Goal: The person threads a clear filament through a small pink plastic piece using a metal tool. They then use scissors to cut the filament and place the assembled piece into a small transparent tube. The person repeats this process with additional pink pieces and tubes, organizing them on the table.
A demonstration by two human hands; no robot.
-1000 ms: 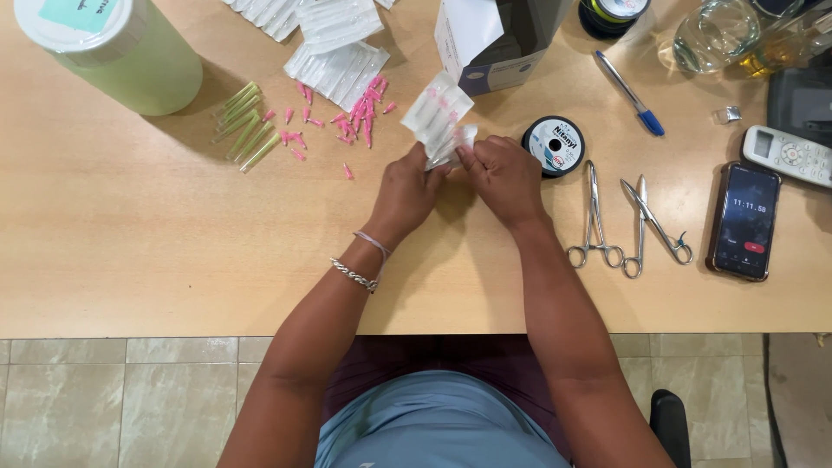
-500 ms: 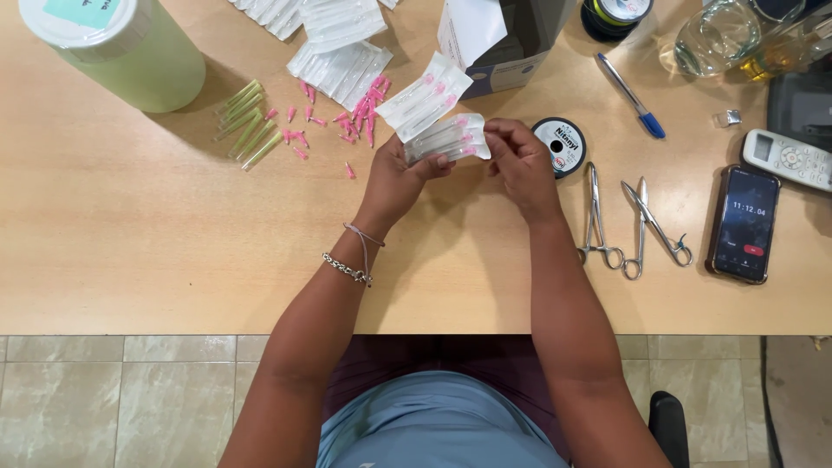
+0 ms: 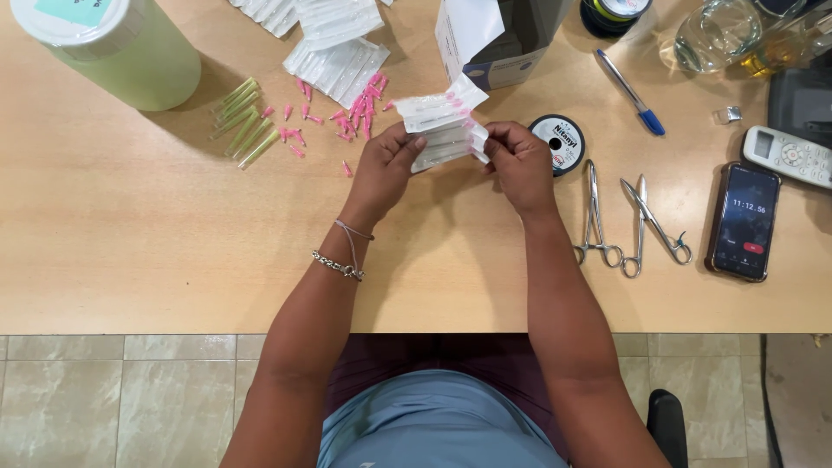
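Observation:
A white strip of blister packs with pink-tipped needles is held above the wooden table. My left hand pinches its left side and my right hand grips its right edge. The strip's top flap folds up and back. Loose pink needle caps lie just left of the strip, and several pale green tubes lie further left. More white strip packs rest behind the caps.
A big pale green jar stands at the far left. An opened box, a black spool, a blue pen, two steel forceps, a phone, a remote and a glass lie to the right.
Both hands have spread apart and unfolded the strip, which was bunched between them before. The strip now stretches wider and sits slightly lower than half a second ago.

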